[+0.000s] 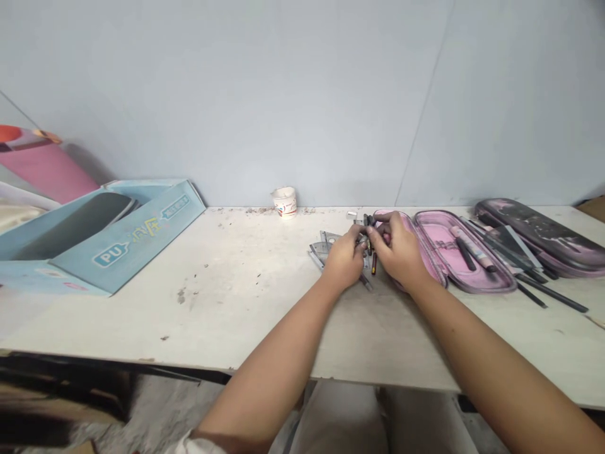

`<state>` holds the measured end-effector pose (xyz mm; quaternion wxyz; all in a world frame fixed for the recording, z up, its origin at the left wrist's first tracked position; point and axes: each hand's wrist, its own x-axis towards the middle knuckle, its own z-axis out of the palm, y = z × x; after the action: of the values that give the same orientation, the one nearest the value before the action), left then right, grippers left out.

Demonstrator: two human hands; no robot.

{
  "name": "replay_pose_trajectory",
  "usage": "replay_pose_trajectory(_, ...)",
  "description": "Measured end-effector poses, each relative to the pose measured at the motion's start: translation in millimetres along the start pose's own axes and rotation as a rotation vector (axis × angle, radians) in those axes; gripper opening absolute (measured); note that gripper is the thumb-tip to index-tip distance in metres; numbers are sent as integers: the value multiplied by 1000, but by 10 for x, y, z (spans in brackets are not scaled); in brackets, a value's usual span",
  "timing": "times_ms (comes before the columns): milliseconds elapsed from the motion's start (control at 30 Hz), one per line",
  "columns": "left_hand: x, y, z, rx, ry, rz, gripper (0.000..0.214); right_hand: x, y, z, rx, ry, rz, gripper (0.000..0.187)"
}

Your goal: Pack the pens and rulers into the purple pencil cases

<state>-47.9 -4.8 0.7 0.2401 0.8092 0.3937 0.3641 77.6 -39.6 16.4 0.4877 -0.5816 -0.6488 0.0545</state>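
Tabletop (198,321) edge runs nearest the camera; left hand (344,257) and right hand (394,247) both grip dark pens (369,243) well back from it, just beside the open pink pencil case (437,236), plastic set squares (324,249) beneath the left.

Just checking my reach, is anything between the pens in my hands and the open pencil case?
Only your right hand, between the pens and the open pink pencil case.

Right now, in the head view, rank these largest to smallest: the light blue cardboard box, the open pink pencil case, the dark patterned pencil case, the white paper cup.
1. Light blue cardboard box
2. Open pink pencil case and dark patterned pencil case: they look alike, so unranked
3. White paper cup
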Motion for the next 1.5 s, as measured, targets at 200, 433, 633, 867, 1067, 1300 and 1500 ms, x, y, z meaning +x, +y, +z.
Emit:
replay_pose_trajectory(200,15,-27,34,-256,107,-58,26,-12,-51,-10,-33,-228,-31,43)
replay_pose_trajectory(433,99,-26,-90,-762,386,-263,11,-83,-221,-18,-549,-376,46,42)
replay_pose_trajectory(633,99,-50,-103,-725,404,-331,9,-235,-380,-21,-789,-624,-142,25)
replay_pose_trajectory(867,106,-143,9,-490,314,-211,14,-127,-219,-39,-588,-386,-64,17)
replay_pose_trajectory(1067,76,-154,21,-221,218,-176,21,59,81,-159,-163,198,84,29)
replay_pose_trajectory(1300,52,-137,0,-61,154,-162,22,102,190,-160,-29,244,140,22)
replay_pose_trajectory(1500,41,-111,-22,38,65,-150,22,89,217,-101,-54,136,-33,19)
